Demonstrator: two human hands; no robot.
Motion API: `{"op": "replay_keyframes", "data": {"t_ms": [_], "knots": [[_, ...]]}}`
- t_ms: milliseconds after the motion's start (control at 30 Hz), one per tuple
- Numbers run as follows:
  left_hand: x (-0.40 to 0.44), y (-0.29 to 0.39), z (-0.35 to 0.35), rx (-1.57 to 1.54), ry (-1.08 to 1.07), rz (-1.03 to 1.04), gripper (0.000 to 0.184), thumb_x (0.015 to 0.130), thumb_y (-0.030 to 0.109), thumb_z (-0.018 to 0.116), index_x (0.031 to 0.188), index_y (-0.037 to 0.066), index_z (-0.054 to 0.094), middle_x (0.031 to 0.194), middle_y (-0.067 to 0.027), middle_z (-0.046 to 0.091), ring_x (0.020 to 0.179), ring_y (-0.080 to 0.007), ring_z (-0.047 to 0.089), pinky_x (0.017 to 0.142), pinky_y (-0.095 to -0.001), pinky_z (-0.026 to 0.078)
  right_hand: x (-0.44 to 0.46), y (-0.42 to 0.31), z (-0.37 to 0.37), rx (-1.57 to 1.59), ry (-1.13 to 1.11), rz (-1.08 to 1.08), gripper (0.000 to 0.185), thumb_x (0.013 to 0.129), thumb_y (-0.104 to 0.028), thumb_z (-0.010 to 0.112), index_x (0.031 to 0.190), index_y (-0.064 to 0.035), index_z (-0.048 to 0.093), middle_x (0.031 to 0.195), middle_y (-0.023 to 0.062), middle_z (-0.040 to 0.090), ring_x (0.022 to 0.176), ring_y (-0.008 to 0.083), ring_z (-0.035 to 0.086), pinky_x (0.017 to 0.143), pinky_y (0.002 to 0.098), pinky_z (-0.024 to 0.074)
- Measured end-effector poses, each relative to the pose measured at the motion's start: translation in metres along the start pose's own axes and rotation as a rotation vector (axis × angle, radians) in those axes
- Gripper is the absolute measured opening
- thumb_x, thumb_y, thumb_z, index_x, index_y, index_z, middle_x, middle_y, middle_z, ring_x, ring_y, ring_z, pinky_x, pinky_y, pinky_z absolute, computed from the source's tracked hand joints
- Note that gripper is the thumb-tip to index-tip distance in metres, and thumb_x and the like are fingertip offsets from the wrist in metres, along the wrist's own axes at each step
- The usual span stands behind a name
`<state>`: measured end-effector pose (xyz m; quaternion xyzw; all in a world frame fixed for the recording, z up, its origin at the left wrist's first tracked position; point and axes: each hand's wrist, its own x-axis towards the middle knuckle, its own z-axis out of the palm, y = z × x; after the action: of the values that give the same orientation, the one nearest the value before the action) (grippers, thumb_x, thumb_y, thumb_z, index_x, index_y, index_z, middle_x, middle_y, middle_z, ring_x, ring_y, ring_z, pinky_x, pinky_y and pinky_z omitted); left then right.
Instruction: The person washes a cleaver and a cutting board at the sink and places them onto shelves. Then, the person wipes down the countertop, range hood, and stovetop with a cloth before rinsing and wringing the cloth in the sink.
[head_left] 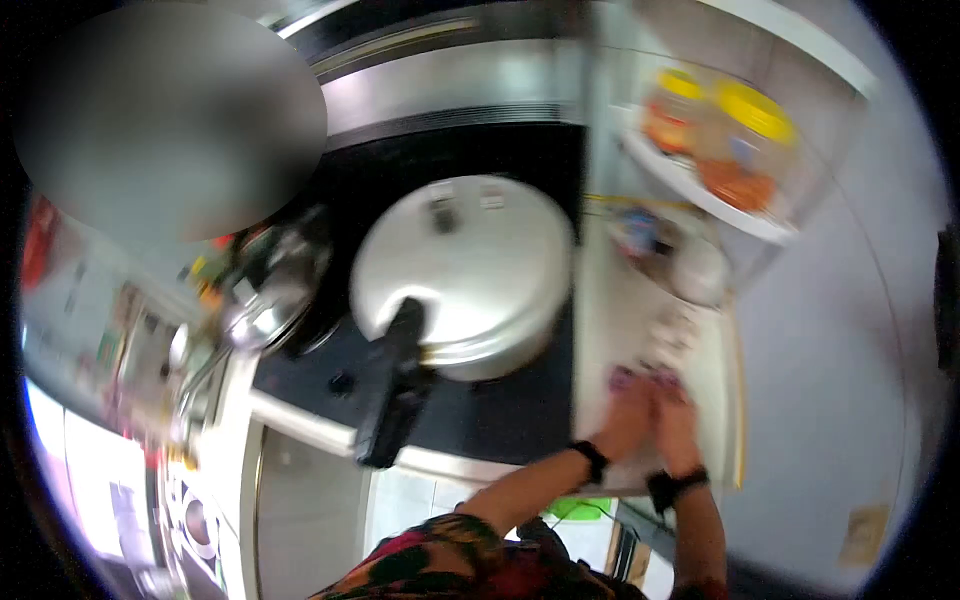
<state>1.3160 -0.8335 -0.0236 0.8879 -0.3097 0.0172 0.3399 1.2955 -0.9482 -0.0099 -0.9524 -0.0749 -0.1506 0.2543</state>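
My left hand (626,418) and my right hand (677,425) are side by side, low over the narrow pale counter to the right of the stove. Purple spots show at the fingertips; blur hides whether they are nails or small items. Motion smears the fingers of both hands, so any grip is unclear. Just beyond them lie small whitish pieces (670,338), too blurred to name. A rounded white item (700,272) stands farther back on the same counter. Each wrist wears a dark band.
A large lidded pressure cooker (465,270) sits on the black stove (480,420), its black handle (392,395) jutting over the front edge. Jars with yellow lids (745,145) stand on a corner shelf (700,195). A shiny metal pan (270,310) is at the left.
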Motion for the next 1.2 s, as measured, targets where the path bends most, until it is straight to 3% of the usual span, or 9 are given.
{"op": "replay_keyframes", "data": {"t_ms": [67,100,200,267,433,467,500,767,1200], "knots": [[-0.008,0.003,0.049,0.164,-0.166,-0.029,0.023,0.078,0.008,0.039,0.094,-0.005,0.050,0.088,-0.0223,0.053,0.081,-0.0327,0.052,0.077,-0.0419,0.039,-0.015,-0.021,-0.024,0.246,-0.083,0.259,0.029,0.072,-0.001,0.048,0.099,-0.0035,0.057,0.097,0.0142,0.058,0.092,0.0319,0.052,0.081,0.0381,0.0425],[-0.025,0.022,0.029,0.473,0.206,0.088,0.021,0.075,0.012,0.045,0.086,-0.001,0.055,0.089,-0.0189,0.054,0.090,-0.0300,0.049,0.082,-0.0434,0.035,-0.034,-0.001,-0.015,-0.175,-0.039,-0.037,0.028,0.072,-0.001,0.050,0.099,-0.0011,0.056,0.097,0.0153,0.057,0.093,0.0318,0.051,0.081,0.0377,0.0412],[-0.066,0.040,-0.033,0.226,-0.054,0.235,0.033,0.072,0.025,0.049,0.086,-0.004,0.057,0.080,-0.0166,0.052,0.085,-0.0307,0.047,0.088,-0.0472,0.029,-0.098,0.030,0.014,-0.333,-0.024,-0.098,0.026,0.071,-0.006,0.055,0.097,-0.0015,0.056,0.102,0.0142,0.055,0.099,0.0330,0.048,0.088,0.0386,0.0368],[-0.086,0.028,-0.007,0.186,-0.304,0.147,0.028,0.075,0.015,0.048,0.095,-0.003,0.053,0.099,-0.0157,0.051,0.097,-0.0305,0.046,0.093,-0.0490,0.028,-0.084,-0.065,-0.007,-0.266,-0.390,0.308,0.023,0.072,-0.007,0.055,0.094,-0.0019,0.056,0.104,0.0120,0.055,0.097,0.0336,0.049,0.087,0.0412,0.0360],[-0.171,-0.034,-0.011,0.010,0.152,0.387,0.011,0.068,0.010,0.051,0.076,0.005,0.057,0.084,-0.0084,0.055,0.087,-0.0243,0.050,0.088,-0.0376,0.033,-0.130,-0.086,0.038,-0.415,-0.342,-0.147,0.046,0.083,-0.030,0.049,0.117,-0.0020,0.039,0.120,0.0141,0.045,0.105,0.0293,0.047,0.091,0.0406,0.0362],[-0.184,-0.041,-0.035,0.027,0.175,0.369,0.011,0.068,0.010,0.051,0.076,0.005,0.057,0.084,-0.0084,0.055,0.087,-0.0243,0.050,0.088,-0.0376,0.033,-0.133,-0.096,0.044,-0.450,-0.320,-0.248,0.052,0.086,-0.036,0.047,0.123,-0.0020,0.035,0.124,0.0147,0.043,0.107,0.0283,0.046,0.092,0.0405,0.0363],[-0.196,-0.046,-0.060,0.016,0.206,0.347,0.011,0.068,0.010,0.052,0.076,0.005,0.056,0.084,-0.0082,0.055,0.087,-0.0238,0.050,0.087,-0.0363,0.034,-0.118,-0.131,0.046,-0.263,0.077,-0.436,0.021,0.073,-0.010,0.053,0.092,-0.0028,0.057,0.098,0.0103,0.054,0.091,0.0322,0.049,0.081,0.0419,0.0364],[-0.268,-0.121,-0.133,0.199,0.407,0.093,0.014,0.071,0.012,0.050,0.081,0.005,0.055,0.086,-0.0063,0.055,0.091,-0.0220,0.049,0.082,-0.0334,0.040,-0.076,-0.264,0.103,-0.370,-0.345,-0.406,0.016,0.074,-0.009,0.048,0.086,-0.0007,0.054,0.084,0.0139,0.045,0.085,0.0307,0.046,0.074,0.0394,0.0367],[-0.336,-0.220,-0.212,0.430,0.356,-0.384,0.019,0.070,0.011,0.051,0.086,0.004,0.059,0.098,-0.0095,0.057,0.107,-0.0244,0.042,0.087,-0.0341,0.039,-0.048,-0.373,0.239,-0.409,-0.186,-0.567,0.007,0.070,-0.005,0.053,0.070,0.0014,0.055,0.082,0.0154,0.046,0.080,0.0324,0.047,0.065,0.0393,0.0403]]}}
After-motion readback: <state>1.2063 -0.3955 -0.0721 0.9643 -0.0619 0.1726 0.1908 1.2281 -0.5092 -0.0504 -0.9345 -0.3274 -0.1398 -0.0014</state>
